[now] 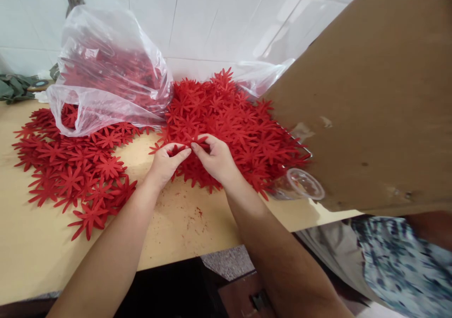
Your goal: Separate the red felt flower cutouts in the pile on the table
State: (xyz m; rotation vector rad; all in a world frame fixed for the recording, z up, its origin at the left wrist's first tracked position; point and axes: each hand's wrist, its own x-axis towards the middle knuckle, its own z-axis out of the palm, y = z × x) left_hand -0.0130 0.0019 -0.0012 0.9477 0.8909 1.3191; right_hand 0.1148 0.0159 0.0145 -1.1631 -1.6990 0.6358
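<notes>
Wall (197, 21): white tile, running across beyond the fingers.
Table (176, 219): pale yellow, spreading beneath and to both sides of the fingers; left end cut off.
Brown board (367, 101): tall, slanting in to the right of the fingers, scuffed low down; upper part out of frame.
Patterned clothing (395, 256): on a person nearby, low and right of the fingers; blurred, mostly cut off.
Large heap (226, 120): red flowers, piled just beyond and right of the fingers; lower layers hidden.
Plastic bag (113, 73): cloudy, bulging with red flowers, beyond and left of the fingers; contents hard to make out.
Left-side heap (81, 167): more red flowers, left of the fingers, partly covered by the bag.
Open room: a narrow strip left of the fingers, a wider patch on the near side, down to the table's front edge.
Left hand (165, 165): thumb and fingertips pinched on the red flower.
Right hand (217, 160): pinched on it too, tips meeting the left's.
Clear tub (305, 183): tipped, right of the fingers, beside the board.
Red flower (200, 141): between the fingertips, mostly covered; whether one piece or two, impossible to tell.
Crumbs (199, 212): red, scattered nearside of the fingers.
</notes>
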